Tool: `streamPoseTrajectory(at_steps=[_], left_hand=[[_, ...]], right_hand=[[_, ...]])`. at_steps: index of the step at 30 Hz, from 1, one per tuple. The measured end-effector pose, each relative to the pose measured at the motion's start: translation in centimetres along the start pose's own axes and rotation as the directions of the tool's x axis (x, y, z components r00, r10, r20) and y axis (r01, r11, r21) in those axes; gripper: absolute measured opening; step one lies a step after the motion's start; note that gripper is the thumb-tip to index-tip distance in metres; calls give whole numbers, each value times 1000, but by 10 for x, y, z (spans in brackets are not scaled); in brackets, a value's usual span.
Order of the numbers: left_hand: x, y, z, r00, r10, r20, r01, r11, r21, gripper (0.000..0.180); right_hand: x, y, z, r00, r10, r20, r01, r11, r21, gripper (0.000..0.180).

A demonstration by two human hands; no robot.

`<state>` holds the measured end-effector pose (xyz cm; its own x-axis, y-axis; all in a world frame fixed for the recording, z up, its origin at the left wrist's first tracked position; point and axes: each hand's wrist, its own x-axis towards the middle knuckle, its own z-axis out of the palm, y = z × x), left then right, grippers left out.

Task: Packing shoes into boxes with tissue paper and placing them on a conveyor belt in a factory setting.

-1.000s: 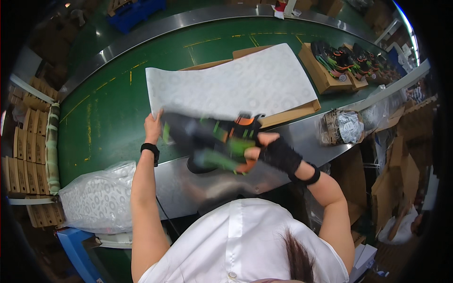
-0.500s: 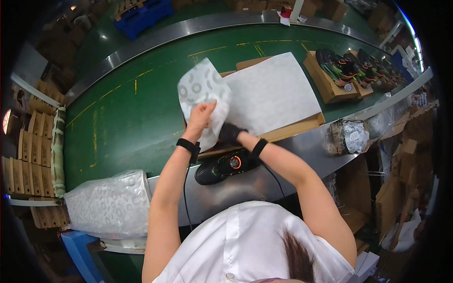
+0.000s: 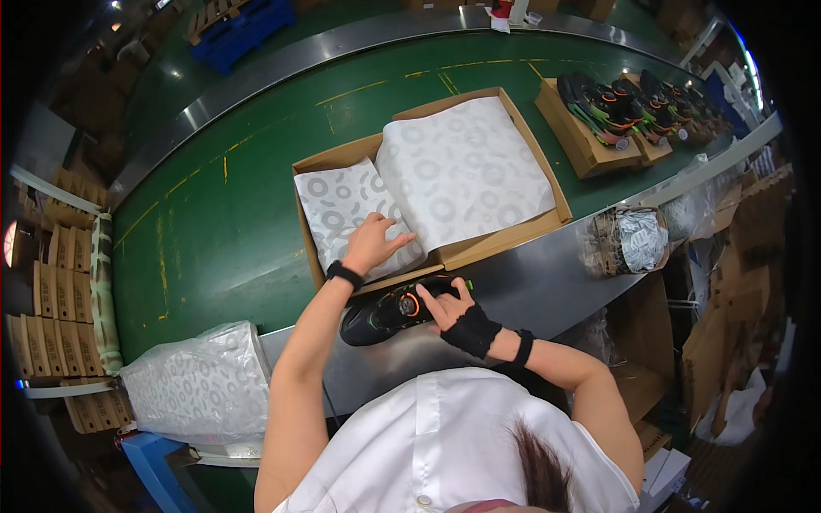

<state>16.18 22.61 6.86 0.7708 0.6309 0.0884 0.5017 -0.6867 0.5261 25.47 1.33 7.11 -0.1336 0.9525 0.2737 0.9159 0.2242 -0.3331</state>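
A shallow cardboard box (image 3: 561,198) lies on the green surface, holding white patterned tissue paper (image 3: 462,171). My left hand (image 3: 375,244) rests over the smaller patterned sheet (image 3: 329,201) in the box's left part, fingers spread and nothing gripped. Just in front of the box, a black shoe (image 3: 376,316) with an orange ring and green trim lies sideways on the metal edge, toe to the left. My right hand (image 3: 457,318), in a black fingerless glove, has its fingers around the shoe's heel end. Whatever lies under the paper is hidden.
Boxes topped with similar shoes (image 3: 603,111) line the surface at the far right. A clear bag of patterned paper (image 3: 201,385) sits at the near left. A bin of crumpled wrap (image 3: 637,239) stands right of the metal edge (image 3: 530,282). Stacked cartons (image 3: 56,295) stand far left.
My left hand has laid the smaller sheet down in the box and loosened from it. My right hand has come out of the box to the shoe's heel. The large sheet sits lower inside.
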Motion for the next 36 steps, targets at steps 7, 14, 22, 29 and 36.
streamPoseTrajectory(at_steps=[7,14,22,29,36], left_hand=[[-119,35,-65,966,96,241,-73,992,-104,72],[-119,71,-97,982,-180,59,186,975,-121,53],[-44,-17,-62,800,-565,202,376,208,-903,53],[23,-18,15,611,-579,540,780,324,-535,50],[8,3,-15,757,-494,427,576,197,-793,45]], right_hand=[[45,-2,-56,998,42,40,-52,955,291,61],[96,-15,-100,884,-321,-340,355,934,43,52],[34,34,-79,876,375,304,-474,548,689,25],[-2,72,-6,601,495,628,-596,-246,764,41],[35,92,0,429,903,11,-436,196,878,36]])
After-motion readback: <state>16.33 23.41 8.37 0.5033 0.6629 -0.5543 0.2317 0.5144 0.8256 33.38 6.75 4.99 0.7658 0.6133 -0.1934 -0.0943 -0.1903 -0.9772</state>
